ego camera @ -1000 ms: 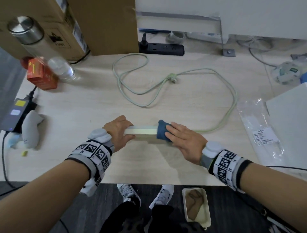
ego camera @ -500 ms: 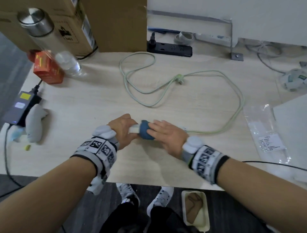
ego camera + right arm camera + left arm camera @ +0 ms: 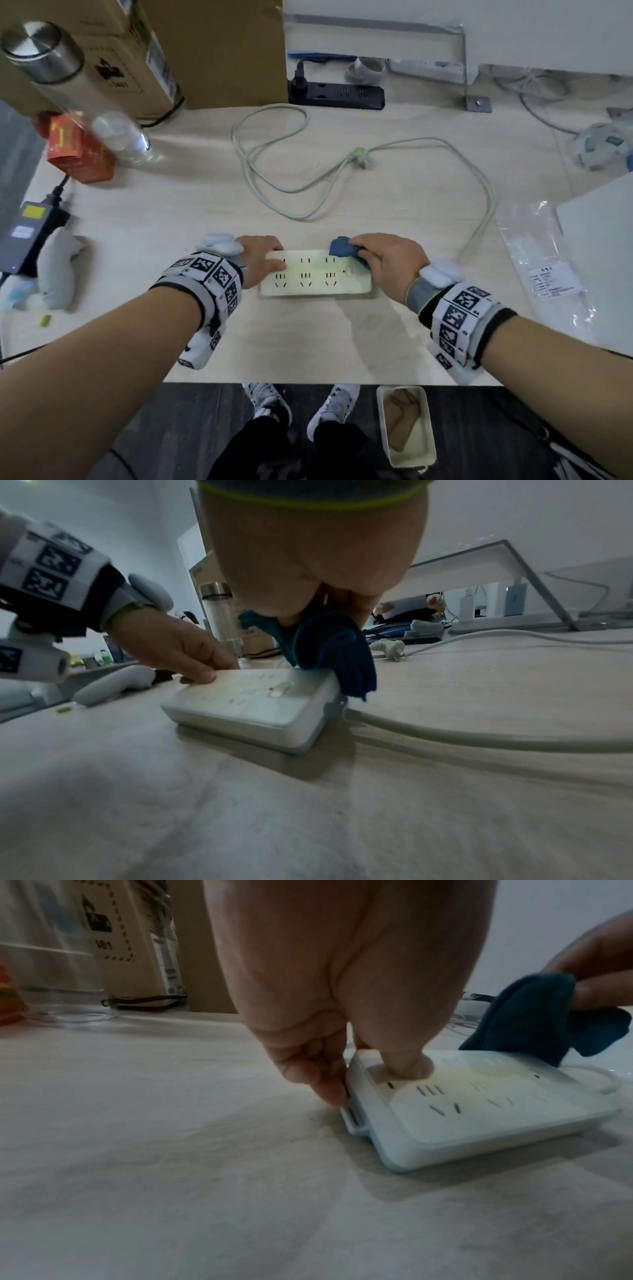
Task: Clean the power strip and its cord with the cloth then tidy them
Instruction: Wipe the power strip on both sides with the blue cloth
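Observation:
The white power strip [image 3: 315,274] lies flat on the desk with its sockets facing up. My left hand [image 3: 274,262] grips its left end, thumb on the top face [image 3: 407,1066] and fingers against the end wall. My right hand [image 3: 383,260] pinches a bunched blue cloth [image 3: 342,246] against the strip's far edge near the switch end. In the right wrist view the cloth [image 3: 335,653] hangs over the strip's [image 3: 253,704] back corner. The pale cord [image 3: 486,205] leaves the right end and loops across the desk to its plug [image 3: 359,157].
A black power strip [image 3: 337,94] and a cardboard box [image 3: 212,51] stand at the back. A steel-capped bottle [image 3: 68,82] and a red box [image 3: 78,150] sit back left, a charger [image 3: 27,236] at left. A plastic bag [image 3: 544,274] lies at right.
The strip stood on its edge while my right hand slid the cloth left along it. Now it lies flat, face up, and the cloth is back at the right end.

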`<move>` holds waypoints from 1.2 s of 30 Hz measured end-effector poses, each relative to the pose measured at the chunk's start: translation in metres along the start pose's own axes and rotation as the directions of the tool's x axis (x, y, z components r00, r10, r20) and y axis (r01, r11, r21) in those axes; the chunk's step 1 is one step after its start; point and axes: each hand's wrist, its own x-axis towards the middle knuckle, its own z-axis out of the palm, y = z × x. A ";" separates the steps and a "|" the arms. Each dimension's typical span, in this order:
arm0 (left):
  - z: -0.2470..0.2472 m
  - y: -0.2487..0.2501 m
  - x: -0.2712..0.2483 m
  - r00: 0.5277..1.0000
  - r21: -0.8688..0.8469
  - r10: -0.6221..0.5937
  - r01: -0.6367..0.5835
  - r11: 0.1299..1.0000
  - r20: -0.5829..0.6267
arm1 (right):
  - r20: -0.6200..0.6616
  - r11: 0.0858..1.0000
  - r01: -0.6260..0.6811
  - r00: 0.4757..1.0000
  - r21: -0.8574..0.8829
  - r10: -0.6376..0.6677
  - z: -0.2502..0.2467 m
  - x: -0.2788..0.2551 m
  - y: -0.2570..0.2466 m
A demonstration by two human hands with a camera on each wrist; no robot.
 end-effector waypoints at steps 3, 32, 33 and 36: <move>0.003 0.005 0.006 0.997 0.120 0.042 -0.034 0.992 -0.060 | -0.152 0.985 0.167 0.974 -0.037 -0.171 0.001 -0.004 0.005; 0.027 -0.025 0.001 0.968 0.128 0.209 -0.192 0.973 -0.141 | 0.426 0.853 0.436 0.855 -0.286 -0.295 0.056 -0.007 -0.013; 0.027 -0.025 0.002 0.972 0.129 0.199 -0.183 0.975 -0.126 | 0.429 0.844 0.435 0.858 -0.313 -0.283 0.047 -0.013 0.001; 0.025 -0.022 0.000 0.976 0.161 0.188 -0.170 0.972 -0.107 | 0.436 0.819 0.434 0.862 -0.374 -0.257 0.029 -0.030 0.036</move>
